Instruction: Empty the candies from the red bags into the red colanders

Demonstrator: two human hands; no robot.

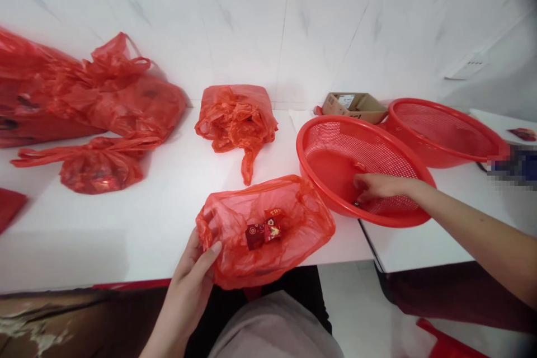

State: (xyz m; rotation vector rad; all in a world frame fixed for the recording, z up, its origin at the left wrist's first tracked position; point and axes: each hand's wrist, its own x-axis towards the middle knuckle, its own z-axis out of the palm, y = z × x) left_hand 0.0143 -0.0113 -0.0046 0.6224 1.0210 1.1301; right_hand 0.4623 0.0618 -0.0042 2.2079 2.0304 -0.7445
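My left hand (196, 268) is closed on the left rim of a red plastic bag (235, 265), thumb inside and fingers behind the film. The bag's mouth gapes upward at the front of the table. Inside it lie a few small dark red wrapped packets (263, 233) with gold print. My right hand (371, 187) reaches down into a red plastic basket (310, 159) with perforated sides, its fingers bent near the bottom. Beside the fingertips is a small dark item, and a small red wrapped piece (359, 166) lies further back. What the fingers hold, if anything, is hidden.
A stack of folded red bags (237, 114) lies by the wall. Filled, knotted red bags (100, 170) stand at the left. Behind the near basket are a cardboard box (356, 105) and a second red basket (444, 154). A seam (371, 243) divides the two white tables.
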